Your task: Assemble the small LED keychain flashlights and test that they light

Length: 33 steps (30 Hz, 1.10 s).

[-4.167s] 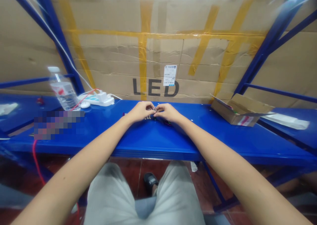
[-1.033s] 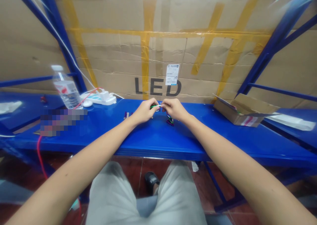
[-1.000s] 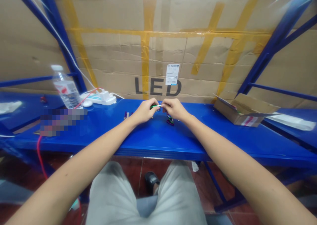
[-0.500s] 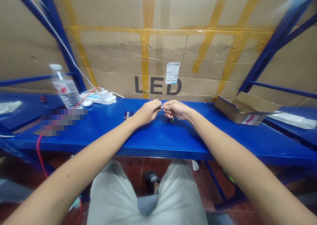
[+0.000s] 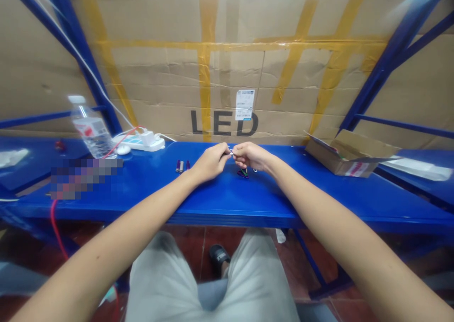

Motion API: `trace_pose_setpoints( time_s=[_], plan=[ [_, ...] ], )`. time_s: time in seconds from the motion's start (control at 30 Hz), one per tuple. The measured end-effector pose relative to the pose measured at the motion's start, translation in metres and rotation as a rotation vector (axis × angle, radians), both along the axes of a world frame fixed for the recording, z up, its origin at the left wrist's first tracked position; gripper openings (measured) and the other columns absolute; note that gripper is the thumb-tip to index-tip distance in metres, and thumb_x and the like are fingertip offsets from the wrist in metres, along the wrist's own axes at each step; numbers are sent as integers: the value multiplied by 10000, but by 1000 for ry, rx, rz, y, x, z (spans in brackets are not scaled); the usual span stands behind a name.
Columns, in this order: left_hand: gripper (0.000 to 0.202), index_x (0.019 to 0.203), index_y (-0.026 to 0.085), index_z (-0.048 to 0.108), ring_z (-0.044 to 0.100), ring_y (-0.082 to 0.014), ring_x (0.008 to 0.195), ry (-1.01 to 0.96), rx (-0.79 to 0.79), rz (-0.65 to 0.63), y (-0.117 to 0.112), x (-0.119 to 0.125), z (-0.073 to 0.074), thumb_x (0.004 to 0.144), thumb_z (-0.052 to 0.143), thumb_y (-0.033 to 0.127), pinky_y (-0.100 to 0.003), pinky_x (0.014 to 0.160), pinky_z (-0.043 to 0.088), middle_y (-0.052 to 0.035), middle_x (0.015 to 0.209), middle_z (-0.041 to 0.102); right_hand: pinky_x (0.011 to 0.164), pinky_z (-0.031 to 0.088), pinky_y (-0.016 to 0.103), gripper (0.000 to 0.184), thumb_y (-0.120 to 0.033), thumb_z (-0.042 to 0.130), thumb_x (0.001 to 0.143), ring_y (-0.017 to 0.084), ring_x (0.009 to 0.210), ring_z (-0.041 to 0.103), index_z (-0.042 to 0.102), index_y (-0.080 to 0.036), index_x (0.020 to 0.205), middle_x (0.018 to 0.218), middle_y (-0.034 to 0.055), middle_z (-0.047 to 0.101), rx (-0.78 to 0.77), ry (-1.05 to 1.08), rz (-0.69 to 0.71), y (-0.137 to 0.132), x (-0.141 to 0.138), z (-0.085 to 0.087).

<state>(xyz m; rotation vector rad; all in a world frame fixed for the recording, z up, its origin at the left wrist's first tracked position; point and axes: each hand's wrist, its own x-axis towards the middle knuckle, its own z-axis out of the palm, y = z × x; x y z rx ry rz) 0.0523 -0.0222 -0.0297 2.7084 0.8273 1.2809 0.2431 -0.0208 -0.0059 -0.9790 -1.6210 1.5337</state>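
Observation:
Both hands meet above the middle of the blue bench. My left hand is closed in a pinch, and my right hand is closed in a pinch facing it. Between the fingertips sits a tiny silvery part, too small to name. A small dark piece with green and purple on it lies on the bench just below my right hand. A few short purple and silver pieces lie to the left of my left hand.
A water bottle and a white power strip with a red cable stand at the back left. An open cardboard box sits at the right. A taped cardboard sheet marked LED closes the back. Blue rack struts rise on both sides.
One second ago the hands held a thin green strand stretched between them; now the fingertips are close together on a tiny silvery part. The view has shifted slightly.

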Motion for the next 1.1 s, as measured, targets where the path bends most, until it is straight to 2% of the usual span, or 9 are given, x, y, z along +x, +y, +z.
trace_pose_setpoints(
  time_s=[0.37,0.47,0.57,0.63,0.77,0.83,0.9,0.97,1.1],
  plan=[
    [134,817,185,549,590,-176,802,2,98,-59,5,-1,-2,931,501,133,-307,760,469,-52,845,644,364,211,140,107,-67,490,774,64,410,289,478,-150,709,477,-63,293,-274,93,-5,-1,-2,5],
    [138,826,186,548,587,-183,814,22,121,-65,6,-2,-2,935,485,131,-314,764,468,-58,851,643,354,197,132,106,-77,491,800,58,411,263,472,-153,728,489,-69,289,-303,107,10,-1,-2,5],
    [123,837,186,545,594,-190,819,37,100,-50,4,-2,0,930,486,133,-317,758,464,-63,864,649,354,220,146,135,-111,506,834,59,404,282,483,-154,708,475,-68,300,-251,48,4,-2,-3,6],
    [98,855,188,546,604,-190,813,31,42,-11,2,-1,2,930,496,149,-315,744,462,-60,872,657,370,279,172,170,-171,527,874,73,406,356,528,-146,705,458,-49,352,-108,-72,-46,-4,-3,9],
    [43,946,191,547,621,-183,808,-27,-87,59,0,0,4,942,505,184,-315,749,475,-51,894,672,416,362,239,307,-359,607,905,113,414,463,607,-146,684,441,15,502,300,-490,-313,-4,9,19],
    [67,988,191,545,636,-184,859,-68,-114,71,2,0,5,942,500,171,-322,803,488,-57,941,683,423,360,259,329,-382,706,834,123,406,467,599,-157,620,422,31,526,311,-735,-326,-3,18,21],
    [94,1012,189,547,646,-186,918,-103,-129,83,4,-1,5,941,497,155,-331,856,493,-67,990,691,428,360,270,334,-392,794,738,140,417,493,602,-162,591,421,43,541,216,-924,-250,-2,23,21],
    [103,1019,186,552,648,-191,946,-124,-132,100,7,-1,4,942,491,150,-339,877,494,-75,1012,693,439,370,282,336,-400,808,707,154,439,515,612,-158,579,452,62,573,162,-1072,-194,-2,23,19],
    [114,1012,181,565,647,-207,957,-126,-125,138,12,-2,3,947,476,151,-362,886,493,-86,1014,696,488,390,298,263,-316,758,728,156,477,527,627,-155,566,522,67,611,222,-1267,-128,-7,8,15]
  ],
)
